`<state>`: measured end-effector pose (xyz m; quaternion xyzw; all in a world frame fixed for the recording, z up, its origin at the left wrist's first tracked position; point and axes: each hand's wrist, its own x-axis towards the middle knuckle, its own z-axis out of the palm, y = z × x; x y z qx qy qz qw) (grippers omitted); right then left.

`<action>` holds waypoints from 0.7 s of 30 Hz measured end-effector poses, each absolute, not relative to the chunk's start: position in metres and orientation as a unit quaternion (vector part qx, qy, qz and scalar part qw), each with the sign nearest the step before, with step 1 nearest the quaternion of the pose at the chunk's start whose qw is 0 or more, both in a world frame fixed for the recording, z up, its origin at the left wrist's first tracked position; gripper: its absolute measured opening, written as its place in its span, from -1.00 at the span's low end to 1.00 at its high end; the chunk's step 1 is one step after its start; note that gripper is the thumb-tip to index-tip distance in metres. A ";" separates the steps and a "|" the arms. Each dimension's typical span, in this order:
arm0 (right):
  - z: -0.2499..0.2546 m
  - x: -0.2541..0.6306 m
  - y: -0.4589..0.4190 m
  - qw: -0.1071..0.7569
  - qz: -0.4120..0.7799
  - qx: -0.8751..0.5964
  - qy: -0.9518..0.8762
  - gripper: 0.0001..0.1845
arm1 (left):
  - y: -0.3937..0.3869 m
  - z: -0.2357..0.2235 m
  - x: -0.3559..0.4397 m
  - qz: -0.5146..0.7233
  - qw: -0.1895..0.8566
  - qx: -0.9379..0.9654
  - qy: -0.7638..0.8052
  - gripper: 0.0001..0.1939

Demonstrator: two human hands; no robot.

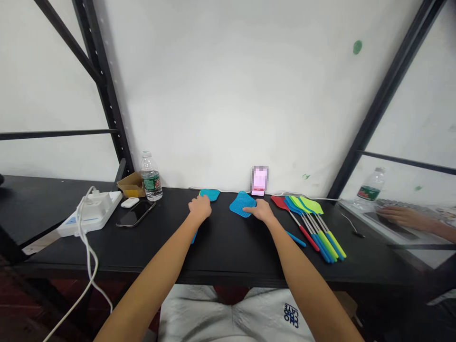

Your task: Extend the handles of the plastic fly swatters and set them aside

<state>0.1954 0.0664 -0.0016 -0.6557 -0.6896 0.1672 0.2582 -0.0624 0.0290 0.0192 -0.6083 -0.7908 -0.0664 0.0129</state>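
Note:
My left hand (200, 208) is closed on a blue fly swatter (210, 194) that lies on the black table. The head shows beyond my fingers, and a bit of blue handle sticks out below the hand. A sliver of yellow-green shows at the head's left edge. My right hand (262, 211) pinches the edge of a second swatter's blue mesh head (242, 204). A blue handle (296, 239) shows beyond the right forearm. To the right lies a fanned row of several fly swatters (315, 228) in red, blue and yellow-green.
At the left stand a water bottle (152, 178) and an open cardboard box (131, 184), with a white case (130, 203), a phone (136, 213) and a power strip (94, 213). A lit phone (260, 180) leans on the wall. Beyond the right post (374, 109), another person's hand (395, 213) rests by a laptop.

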 end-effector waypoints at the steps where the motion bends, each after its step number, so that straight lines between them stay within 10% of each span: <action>1: -0.002 0.195 0.066 0.271 0.172 -0.642 -0.697 -0.51 | 0.029 0.019 -0.062 -0.065 0.016 -0.607 -0.792 -0.54; 21: 0.002 0.187 0.059 0.306 0.177 -0.603 -0.715 -0.65 | 0.005 0.024 -0.026 -0.157 0.070 -0.695 -0.698 -0.66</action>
